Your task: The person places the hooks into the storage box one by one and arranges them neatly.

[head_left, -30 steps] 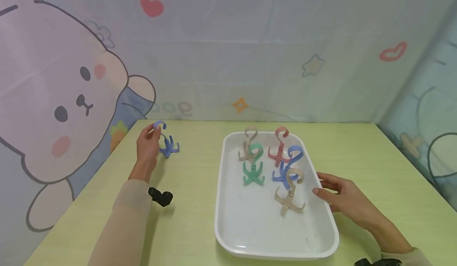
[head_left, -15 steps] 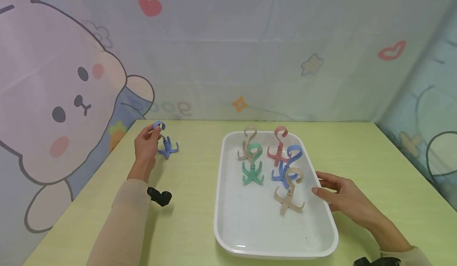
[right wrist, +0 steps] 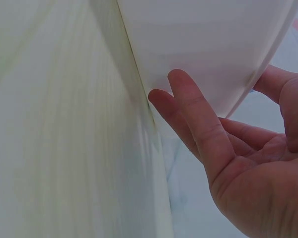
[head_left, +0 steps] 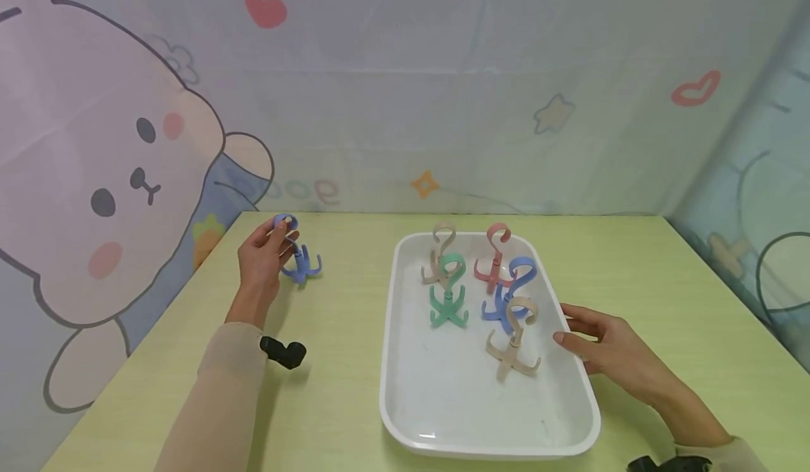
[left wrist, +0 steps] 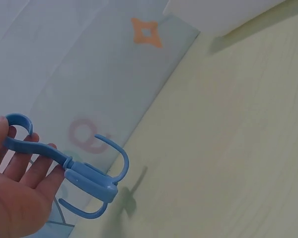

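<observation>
At the far left of the table, my left hand [head_left: 258, 255] pinches a blue four-armed hanging hook [head_left: 302, 264] by its curved top. In the left wrist view the fingers lie behind the stem of this blue hook [left wrist: 92, 181], and its prongs point away from the palm. A white tray [head_left: 436, 394] stands right of centre. My right hand [head_left: 616, 354] holds its right rim, thumb over the edge and the other fingers along the outer wall. The right wrist view shows those fingers [right wrist: 201, 116] beside the tray's wall [right wrist: 203, 44].
Inside the tray stand a green hook [head_left: 448, 310], a pink hook [head_left: 496, 271], another blue hook [head_left: 506, 309] and two beige hooks, one in front [head_left: 514, 356] and one at the back [head_left: 436, 268]. A printed cloth [head_left: 392, 106] hangs behind the light green table [head_left: 342, 359].
The blue hook in my left hand has turned slightly and shifted a little right, with the fingers now showing behind its stem. My right hand and the tray stay put.
</observation>
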Demonstrator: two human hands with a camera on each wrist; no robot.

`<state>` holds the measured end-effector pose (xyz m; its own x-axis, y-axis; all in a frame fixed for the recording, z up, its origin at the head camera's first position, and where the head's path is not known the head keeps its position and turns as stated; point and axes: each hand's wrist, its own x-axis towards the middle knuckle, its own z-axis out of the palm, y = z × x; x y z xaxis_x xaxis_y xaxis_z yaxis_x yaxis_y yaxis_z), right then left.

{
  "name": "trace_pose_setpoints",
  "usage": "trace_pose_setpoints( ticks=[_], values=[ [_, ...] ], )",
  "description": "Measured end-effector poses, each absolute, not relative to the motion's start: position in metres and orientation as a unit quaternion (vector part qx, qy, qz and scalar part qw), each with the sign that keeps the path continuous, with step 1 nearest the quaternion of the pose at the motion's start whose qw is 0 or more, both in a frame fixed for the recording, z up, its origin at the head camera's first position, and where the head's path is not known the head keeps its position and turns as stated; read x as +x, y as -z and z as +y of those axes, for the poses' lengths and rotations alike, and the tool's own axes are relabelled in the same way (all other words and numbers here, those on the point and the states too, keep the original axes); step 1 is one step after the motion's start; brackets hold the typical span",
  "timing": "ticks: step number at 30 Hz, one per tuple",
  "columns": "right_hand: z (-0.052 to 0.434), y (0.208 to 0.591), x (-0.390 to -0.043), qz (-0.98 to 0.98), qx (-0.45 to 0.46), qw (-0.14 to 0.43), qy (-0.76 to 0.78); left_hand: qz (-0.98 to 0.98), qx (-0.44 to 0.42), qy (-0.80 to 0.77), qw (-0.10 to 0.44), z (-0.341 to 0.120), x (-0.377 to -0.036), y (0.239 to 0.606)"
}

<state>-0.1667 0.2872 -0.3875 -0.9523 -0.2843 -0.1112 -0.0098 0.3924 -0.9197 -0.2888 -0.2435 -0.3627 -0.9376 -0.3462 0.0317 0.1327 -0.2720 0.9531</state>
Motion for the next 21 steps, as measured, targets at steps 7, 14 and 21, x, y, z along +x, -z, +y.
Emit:
trace_pose_setpoints(
  ticks=[7,14,21],
  values=[
    [0.287,0.388,-0.167,0.825,-0.089,0.127,0.543,-0.572,0.04,0.806,0.144,-0.234,-0.279,0.354],
    [0.286,0.388,-0.166,0.83,-0.082,0.128,0.536,-0.582,0.01,0.802,0.136,-0.229,-0.272,0.349],
    [0.286,0.387,-0.166,0.835,-0.082,0.124,0.529,-0.576,-0.013,0.807,0.132,-0.223,-0.268,0.343]
  ],
)
